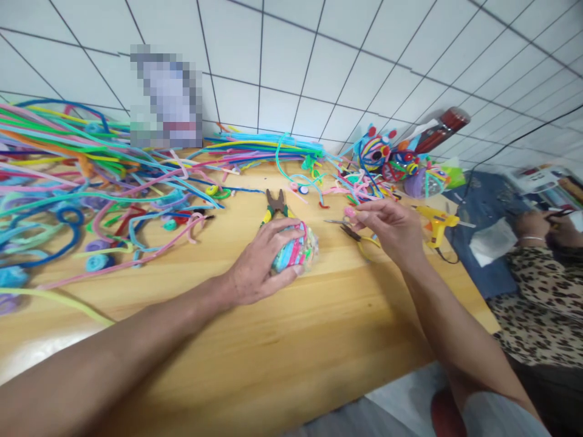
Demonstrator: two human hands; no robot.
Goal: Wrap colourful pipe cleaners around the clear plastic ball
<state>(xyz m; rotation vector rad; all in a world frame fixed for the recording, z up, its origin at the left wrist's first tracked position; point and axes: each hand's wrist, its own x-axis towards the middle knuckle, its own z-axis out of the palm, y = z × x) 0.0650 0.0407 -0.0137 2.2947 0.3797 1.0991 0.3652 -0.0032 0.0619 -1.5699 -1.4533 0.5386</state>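
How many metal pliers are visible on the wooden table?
2: brown pliers with green-yellow handles, beyond the left hand; dark pliers with yellow handles, near the right hand. Others may hide under colourful fuzzy stems.

Near tabletop (pixel 319 346) open; pliers (pixel 276 205) block beyond wrapped piece (pixel 297 250); pipe cleaners (pixel 102 162) crowd left.

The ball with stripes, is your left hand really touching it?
Touching. The head view shows the left hand curved against the ball, fingers over its top and thumb along its near side.
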